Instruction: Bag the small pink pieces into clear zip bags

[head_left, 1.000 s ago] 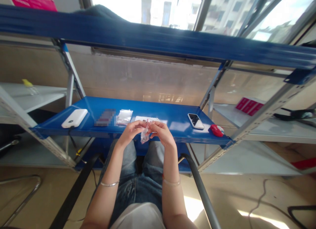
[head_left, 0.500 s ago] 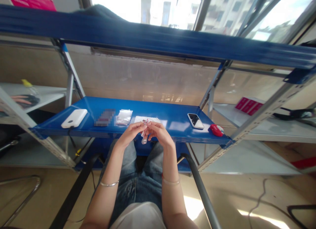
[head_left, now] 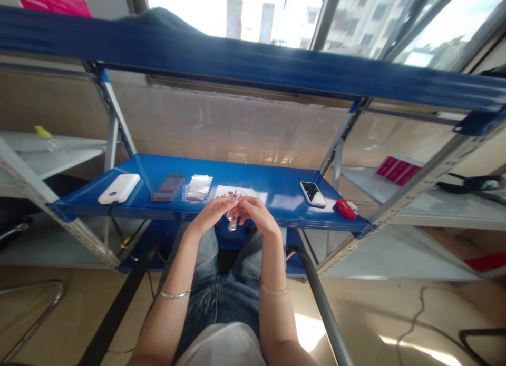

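Note:
My left hand and my right hand meet just in front of the blue shelf, above my lap. Together they pinch a small clear plastic bag by its top, and it hangs down between the fingers. Behind the hands, on the shelf, lies a white sheet with small pinkish pieces on it. A clear packet lies to its left.
On the shelf also lie a white power bank at the left, a dark blurred item, a phone and a red object at the right. Grey side shelves flank it; red cards lie on the right one. A chair armrest runs along my right side.
The bag has been drawn in tighter between my fingers and hangs shorter and narrower. Both hands have edged slightly forward towards the shelf.

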Demonstrator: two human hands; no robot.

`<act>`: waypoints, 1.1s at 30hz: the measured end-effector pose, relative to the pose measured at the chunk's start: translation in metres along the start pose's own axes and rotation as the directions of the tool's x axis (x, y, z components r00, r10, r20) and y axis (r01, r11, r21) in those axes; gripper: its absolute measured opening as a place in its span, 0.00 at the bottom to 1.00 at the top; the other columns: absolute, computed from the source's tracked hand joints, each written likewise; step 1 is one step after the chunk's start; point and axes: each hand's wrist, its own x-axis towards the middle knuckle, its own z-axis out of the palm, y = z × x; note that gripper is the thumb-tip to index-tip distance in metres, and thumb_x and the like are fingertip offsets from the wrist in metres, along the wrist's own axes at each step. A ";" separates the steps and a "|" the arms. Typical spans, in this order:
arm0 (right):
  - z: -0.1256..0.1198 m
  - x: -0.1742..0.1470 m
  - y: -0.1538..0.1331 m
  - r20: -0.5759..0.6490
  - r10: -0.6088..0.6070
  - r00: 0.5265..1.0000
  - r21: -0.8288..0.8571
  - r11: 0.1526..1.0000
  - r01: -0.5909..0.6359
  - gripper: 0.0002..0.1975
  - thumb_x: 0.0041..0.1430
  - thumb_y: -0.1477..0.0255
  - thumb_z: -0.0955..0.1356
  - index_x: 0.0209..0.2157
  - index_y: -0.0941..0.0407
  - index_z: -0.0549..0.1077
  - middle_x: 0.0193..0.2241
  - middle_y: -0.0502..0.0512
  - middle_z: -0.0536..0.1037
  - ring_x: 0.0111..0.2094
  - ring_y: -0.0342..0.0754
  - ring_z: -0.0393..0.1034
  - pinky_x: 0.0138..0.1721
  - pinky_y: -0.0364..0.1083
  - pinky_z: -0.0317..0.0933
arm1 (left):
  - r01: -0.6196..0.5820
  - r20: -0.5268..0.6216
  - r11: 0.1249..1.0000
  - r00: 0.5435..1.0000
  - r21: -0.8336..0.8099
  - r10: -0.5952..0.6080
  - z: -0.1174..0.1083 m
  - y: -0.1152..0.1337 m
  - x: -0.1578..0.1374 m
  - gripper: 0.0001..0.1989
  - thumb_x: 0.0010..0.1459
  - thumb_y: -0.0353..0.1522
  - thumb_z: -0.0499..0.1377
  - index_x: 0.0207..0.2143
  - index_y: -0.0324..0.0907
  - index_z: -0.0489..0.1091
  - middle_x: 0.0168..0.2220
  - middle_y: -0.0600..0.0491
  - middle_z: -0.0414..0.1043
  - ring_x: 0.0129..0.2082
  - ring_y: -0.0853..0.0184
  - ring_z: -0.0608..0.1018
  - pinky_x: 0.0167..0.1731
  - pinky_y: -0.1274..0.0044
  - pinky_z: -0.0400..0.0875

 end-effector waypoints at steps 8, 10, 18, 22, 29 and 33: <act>-0.001 0.002 0.005 -0.001 -0.009 1.000 0.006 1.000 0.009 0.13 0.51 0.63 0.64 0.22 0.59 0.70 0.19 0.52 0.74 0.19 0.41 0.68 0.19 0.38 0.59 | 0.026 -0.058 1.000 0.998 -0.013 -0.027 -0.004 -0.009 0.001 0.13 0.55 0.39 0.55 0.23 0.40 0.68 0.24 0.55 0.69 0.29 0.68 0.71 0.33 0.76 0.65; -0.002 0.001 0.005 -0.009 -0.006 1.000 -0.015 1.000 0.006 0.14 0.51 0.64 0.64 0.21 0.59 0.70 0.19 0.52 0.74 0.20 0.41 0.68 0.19 0.38 0.59 | 0.048 -0.080 0.999 0.996 -0.015 -0.049 -0.004 -0.010 0.002 0.12 0.54 0.37 0.54 0.23 0.40 0.69 0.25 0.55 0.70 0.29 0.67 0.71 0.34 0.76 0.66; -0.003 0.003 0.007 -0.035 0.009 0.999 -0.058 0.998 -0.011 0.13 0.51 0.64 0.63 0.21 0.59 0.70 0.19 0.52 0.74 0.20 0.40 0.68 0.19 0.37 0.60 | 0.048 -0.087 0.998 0.995 -0.027 -0.050 0.000 -0.007 0.001 0.12 0.54 0.38 0.53 0.25 0.41 0.67 0.25 0.55 0.69 0.29 0.68 0.72 0.33 0.77 0.67; -0.003 0.005 0.010 -0.030 0.016 0.999 -0.046 0.999 -0.017 0.13 0.50 0.62 0.65 0.22 0.59 0.70 0.19 0.51 0.75 0.18 0.40 0.67 0.19 0.38 0.62 | 0.067 -0.076 0.998 0.995 -0.013 -0.068 -0.001 -0.007 0.000 0.08 0.52 0.37 0.56 0.27 0.41 0.66 0.24 0.56 0.69 0.28 0.68 0.72 0.31 0.77 0.66; -0.003 0.007 0.011 -0.079 0.018 0.997 -0.112 0.993 -0.027 0.11 0.49 0.67 0.64 0.21 0.59 0.71 0.19 0.51 0.74 0.19 0.39 0.67 0.18 0.36 0.61 | 0.100 -0.148 0.992 0.985 0.072 -0.089 -0.007 -0.017 0.000 0.08 0.52 0.33 0.53 0.30 0.40 0.69 0.26 0.55 0.71 0.29 0.67 0.73 0.30 0.78 0.65; -0.002 0.007 0.011 -0.096 0.024 0.995 -0.132 0.991 -0.037 0.12 0.52 0.65 0.64 0.22 0.59 0.70 0.20 0.51 0.73 0.21 0.40 0.69 0.17 0.35 0.60 | 0.054 -0.141 0.989 0.989 0.140 -0.034 -0.003 -0.014 -0.001 0.07 0.53 0.33 0.52 0.30 0.40 0.68 0.29 0.54 0.72 0.30 0.67 0.74 0.32 0.77 0.67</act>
